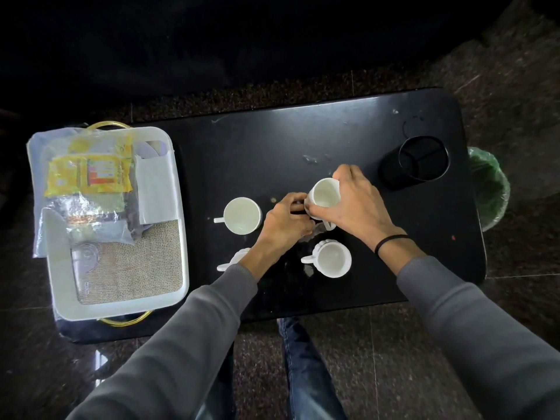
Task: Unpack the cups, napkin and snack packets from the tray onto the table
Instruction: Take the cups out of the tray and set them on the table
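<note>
Head view finds you at the cup step: your right hand [353, 204] grips a tilted cup [323, 194] well right of the tray [178, 237], left hand [285, 221] pinching at its base, packets [88, 177] and napkin [156, 189] next, in my judgement.

Four white cups [242, 215] on black table [303, 137], snack packets [89, 175] in white tray [60, 283]
</note>
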A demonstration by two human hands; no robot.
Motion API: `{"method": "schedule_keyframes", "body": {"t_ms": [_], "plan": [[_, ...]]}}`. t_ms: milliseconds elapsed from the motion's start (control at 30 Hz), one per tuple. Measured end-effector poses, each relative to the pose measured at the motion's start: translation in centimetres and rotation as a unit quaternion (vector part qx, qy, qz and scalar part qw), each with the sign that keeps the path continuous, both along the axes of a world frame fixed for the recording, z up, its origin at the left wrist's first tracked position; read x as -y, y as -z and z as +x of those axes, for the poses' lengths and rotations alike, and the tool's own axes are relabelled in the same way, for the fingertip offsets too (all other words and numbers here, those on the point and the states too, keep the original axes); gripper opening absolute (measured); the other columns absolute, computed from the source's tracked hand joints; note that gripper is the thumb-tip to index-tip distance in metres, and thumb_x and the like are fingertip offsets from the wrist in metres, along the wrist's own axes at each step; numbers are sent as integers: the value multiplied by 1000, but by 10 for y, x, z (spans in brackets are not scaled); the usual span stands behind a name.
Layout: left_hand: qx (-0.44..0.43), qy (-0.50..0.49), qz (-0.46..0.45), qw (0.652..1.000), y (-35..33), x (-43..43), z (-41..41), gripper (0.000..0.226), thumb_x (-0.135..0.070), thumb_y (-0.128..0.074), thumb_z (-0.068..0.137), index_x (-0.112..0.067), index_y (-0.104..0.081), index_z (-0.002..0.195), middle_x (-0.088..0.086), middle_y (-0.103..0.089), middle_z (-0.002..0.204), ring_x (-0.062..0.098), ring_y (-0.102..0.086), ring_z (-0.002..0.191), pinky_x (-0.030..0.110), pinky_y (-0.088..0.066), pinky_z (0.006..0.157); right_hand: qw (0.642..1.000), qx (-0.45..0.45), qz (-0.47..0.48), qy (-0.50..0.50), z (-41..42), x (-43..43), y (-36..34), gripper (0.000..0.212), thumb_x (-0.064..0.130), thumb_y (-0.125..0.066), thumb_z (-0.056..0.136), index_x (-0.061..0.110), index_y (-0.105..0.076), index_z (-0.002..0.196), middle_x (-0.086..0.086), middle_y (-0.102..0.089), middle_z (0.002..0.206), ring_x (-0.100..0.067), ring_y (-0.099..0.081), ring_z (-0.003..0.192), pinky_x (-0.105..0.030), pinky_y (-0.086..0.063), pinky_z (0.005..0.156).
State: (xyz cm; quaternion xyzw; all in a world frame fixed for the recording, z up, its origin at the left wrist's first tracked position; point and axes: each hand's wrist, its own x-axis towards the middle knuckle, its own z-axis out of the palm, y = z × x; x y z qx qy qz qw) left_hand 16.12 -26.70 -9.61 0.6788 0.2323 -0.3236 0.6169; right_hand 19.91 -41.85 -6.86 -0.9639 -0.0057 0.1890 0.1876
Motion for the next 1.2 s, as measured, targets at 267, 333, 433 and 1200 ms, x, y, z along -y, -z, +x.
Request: {"method": "schedule_keyframes", "body": {"t_ms": [267,333,433,1200], "plan": [[46,56,32,997,-10,5,-2,65,8,-71,79,-15,-57,138,-5,-69,125,11,-69,114,24,-59,87,992,-2,-83,99,-2,-8,7,74,71,-62,77,12,-50,119,-16,-68,108,-41,-67,99,-37,-45,64],[59,61,42,995,-11,5,-2,61,3,-75,79,-16,-58,135,-11,-68,116,9,-70,106,14,-58,72,987,-9,-90,130,-3,-10,8,78,72,-61,79,7,-49,119,-18,-69,108,-43,-67,101,-37,-43,64],[101,75,84,989,-11,4,-1,44,-9,-74,88,-15,-63,130,-8,-71,112,13,-70,101,11,-56,75,984,-25,-94,150,-2,-15,11,79,74,-59,79,5,-51,117,-17,-69,108,-42,-67,102,-37,-42,65],[136,95,155,974,-7,6,-4,32,-1,-60,97,-11,-70,126,11,-76,106,27,-72,94,42,-61,88,970,-131,86,188,-16,14,8,63,67,-33,99,12,-58,116,-17,-62,115,-35,-70,94,-46,-62,77]]}}
